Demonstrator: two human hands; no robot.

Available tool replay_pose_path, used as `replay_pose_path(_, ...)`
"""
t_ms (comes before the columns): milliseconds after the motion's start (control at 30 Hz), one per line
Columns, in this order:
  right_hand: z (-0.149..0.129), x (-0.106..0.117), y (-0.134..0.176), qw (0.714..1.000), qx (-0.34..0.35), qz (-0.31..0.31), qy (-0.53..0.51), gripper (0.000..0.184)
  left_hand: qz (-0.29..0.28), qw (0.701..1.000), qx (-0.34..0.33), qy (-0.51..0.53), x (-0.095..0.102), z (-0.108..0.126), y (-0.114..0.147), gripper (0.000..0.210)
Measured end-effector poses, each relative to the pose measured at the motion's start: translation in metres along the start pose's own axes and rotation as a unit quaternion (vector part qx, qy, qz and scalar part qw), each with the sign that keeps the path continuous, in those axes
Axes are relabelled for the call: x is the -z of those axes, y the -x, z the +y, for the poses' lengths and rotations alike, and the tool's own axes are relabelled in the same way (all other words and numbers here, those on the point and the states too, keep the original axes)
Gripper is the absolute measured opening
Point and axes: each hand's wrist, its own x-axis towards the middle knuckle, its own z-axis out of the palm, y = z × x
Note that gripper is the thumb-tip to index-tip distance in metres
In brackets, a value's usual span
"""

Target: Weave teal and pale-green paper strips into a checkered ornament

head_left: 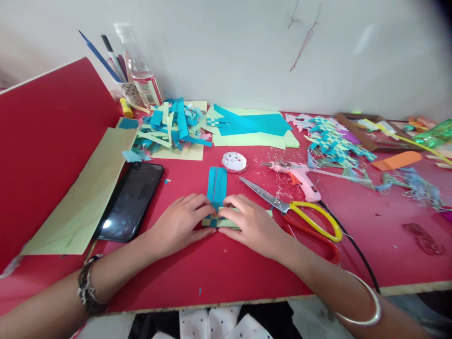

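Observation:
Blue paper strips (216,181) stand lengthwise in front of me, crossed near their lower end by pale green strips (229,222) in a small checkered weave. My left hand (183,217) pinches the left side of this weave, thumb low and fingers curled over the top. From the other side, my right hand (252,224) grips the pale green strips close to the crossing, its fingertips almost meeting those of the left. Part of the weave is hidden under my fingers. Scissors with yellow and red handles (315,220) lie partly open just beyond my right hand.
A black phone (130,202) lies left of my hands, beside a pale green sheet (83,193). Behind are a heap of paper scraps (173,125), blue sheets (254,123) and a round white lid (234,161). A pink glue gun (294,176) and woven pieces (335,136) lie right.

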Motion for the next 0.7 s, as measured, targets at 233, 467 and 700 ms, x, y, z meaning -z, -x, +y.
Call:
replay_pose_path(233, -0.0002, 0.0004, -0.0003, 1.000, 0.011, -0.004, 0.026, 0.015, 0.006, 0.998, -0.002, 0.064, -0.0001, 0.0015, 0.0004, 0.019)
replay_pose_path(467, 0.0015, 0.0012, 0.0013, 0.999, -0.007, 0.009, -0.035, 0.016, 0.024, 0.994, 0.010, 0.104, -0.0059, 0.0018, -0.0012, 0.013)
replay_pose_path(700, 0.0016, 0.0015, 0.0016, 0.999, -0.015, 0.014, -0.045, 0.015, 0.049, 0.987, 0.028, 0.148, -0.0058, 0.0051, -0.0022, 0.008)
